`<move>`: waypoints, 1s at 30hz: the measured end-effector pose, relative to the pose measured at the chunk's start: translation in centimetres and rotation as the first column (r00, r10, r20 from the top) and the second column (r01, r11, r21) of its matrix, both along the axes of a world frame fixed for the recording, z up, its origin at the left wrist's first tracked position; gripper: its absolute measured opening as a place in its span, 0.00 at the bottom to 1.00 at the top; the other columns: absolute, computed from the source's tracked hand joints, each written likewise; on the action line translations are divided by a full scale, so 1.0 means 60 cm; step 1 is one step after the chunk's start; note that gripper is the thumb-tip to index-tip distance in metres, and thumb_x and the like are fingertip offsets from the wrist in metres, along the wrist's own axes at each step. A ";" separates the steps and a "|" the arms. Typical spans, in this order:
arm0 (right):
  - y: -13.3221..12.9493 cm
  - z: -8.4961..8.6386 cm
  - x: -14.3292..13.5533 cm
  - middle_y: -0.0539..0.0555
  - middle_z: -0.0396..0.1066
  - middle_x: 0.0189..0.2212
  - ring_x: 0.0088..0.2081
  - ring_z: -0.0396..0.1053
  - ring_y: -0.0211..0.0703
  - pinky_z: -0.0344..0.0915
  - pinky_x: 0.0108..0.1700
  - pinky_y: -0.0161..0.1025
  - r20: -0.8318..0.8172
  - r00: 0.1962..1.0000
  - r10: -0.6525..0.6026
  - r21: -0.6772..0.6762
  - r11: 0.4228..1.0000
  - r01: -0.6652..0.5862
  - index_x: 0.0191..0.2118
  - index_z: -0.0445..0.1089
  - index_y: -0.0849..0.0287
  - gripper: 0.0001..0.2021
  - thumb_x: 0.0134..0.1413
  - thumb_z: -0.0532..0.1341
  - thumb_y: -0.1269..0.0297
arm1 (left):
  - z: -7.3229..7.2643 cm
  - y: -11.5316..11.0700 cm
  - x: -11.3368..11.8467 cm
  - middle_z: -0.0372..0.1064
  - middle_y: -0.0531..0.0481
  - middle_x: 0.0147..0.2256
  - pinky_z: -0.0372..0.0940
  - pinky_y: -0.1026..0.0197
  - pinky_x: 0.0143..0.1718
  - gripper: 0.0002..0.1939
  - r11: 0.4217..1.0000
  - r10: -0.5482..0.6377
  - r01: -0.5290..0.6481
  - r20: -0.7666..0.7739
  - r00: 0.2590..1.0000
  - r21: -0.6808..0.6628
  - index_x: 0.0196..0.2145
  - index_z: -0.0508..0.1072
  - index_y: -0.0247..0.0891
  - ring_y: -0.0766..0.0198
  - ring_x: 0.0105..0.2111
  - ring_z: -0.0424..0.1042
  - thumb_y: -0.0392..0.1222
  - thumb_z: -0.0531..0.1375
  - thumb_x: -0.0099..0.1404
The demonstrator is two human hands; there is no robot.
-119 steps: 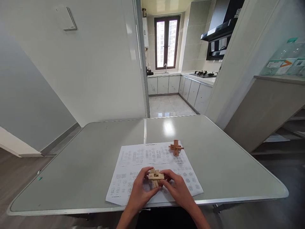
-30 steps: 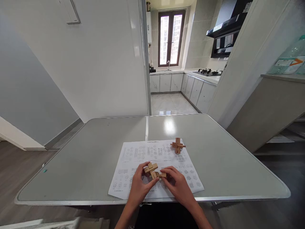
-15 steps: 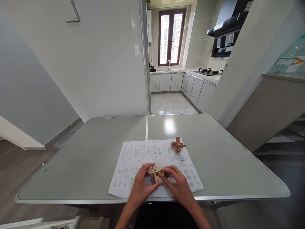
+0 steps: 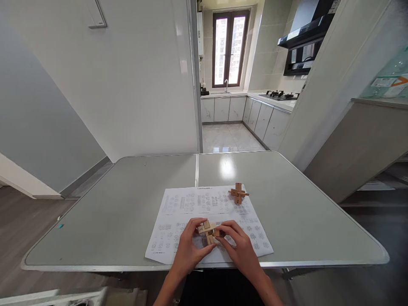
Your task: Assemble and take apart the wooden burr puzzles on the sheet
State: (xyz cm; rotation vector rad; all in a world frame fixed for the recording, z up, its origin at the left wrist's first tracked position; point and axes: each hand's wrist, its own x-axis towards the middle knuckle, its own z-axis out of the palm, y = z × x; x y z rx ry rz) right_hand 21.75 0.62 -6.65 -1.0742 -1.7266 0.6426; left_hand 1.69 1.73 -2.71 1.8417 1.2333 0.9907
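Note:
A light wooden interlocking puzzle (image 4: 208,231), made of several notched blocks, is held between both hands above a printed sheet. My left hand (image 4: 188,246) grips its left side, thumb at the bottom block and fingers at the top. My right hand (image 4: 238,245) pinches a block at the right side of the puzzle between thumb and fingers. Parts of the blocks are hidden behind the fingertips. Beyond my hands, a darker wooden cross-shaped puzzle (image 4: 238,194) rests on the sheet's far right corner. Rows of small diagrams cover the white instruction sheet (image 4: 188,214).
The sheet lies on a grey table (image 4: 127,212) with a metal edge, close to my body. A small teal bit (image 4: 60,226) lies near the left edge. A large plastic bottle (image 4: 387,78) stands on a ledge at right; a kitchen opens beyond the table.
The block under my right fingers appears slightly turned, showing a darker face. Both hands keep the same place and hold; the camera view shifts very slightly.

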 end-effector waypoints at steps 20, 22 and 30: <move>0.000 -0.007 0.000 0.59 0.71 0.48 0.49 0.76 0.49 0.77 0.50 0.45 0.017 0.999 0.042 0.071 0.997 -0.043 0.56 0.72 0.50 0.15 0.71 0.54 0.68 | 0.002 0.001 0.002 0.69 0.47 0.52 0.69 0.48 0.54 0.29 0.999 0.011 -0.011 -0.010 1.000 0.050 0.56 0.70 0.49 0.51 0.53 0.71 0.34 0.68 0.58; 0.000 -0.008 0.000 0.59 0.71 0.48 0.49 0.75 0.48 0.77 0.50 0.45 0.014 0.998 0.053 0.072 0.996 -0.054 0.57 0.72 0.50 0.15 0.71 0.55 0.68 | 0.001 -0.001 0.003 0.68 0.47 0.53 0.69 0.48 0.55 0.30 0.998 0.007 -0.005 -0.018 1.000 0.060 0.58 0.70 0.51 0.50 0.54 0.70 0.34 0.68 0.59; 0.000 -0.001 0.002 0.58 0.73 0.48 0.50 0.75 0.50 0.78 0.51 0.47 -0.007 0.998 0.066 0.057 0.996 -0.065 0.57 0.73 0.48 0.15 0.70 0.56 0.67 | -0.005 -0.003 0.003 0.66 0.46 0.56 0.66 0.46 0.60 0.32 0.998 -0.045 0.048 -0.052 0.998 0.045 0.59 0.70 0.53 0.48 0.58 0.68 0.34 0.70 0.59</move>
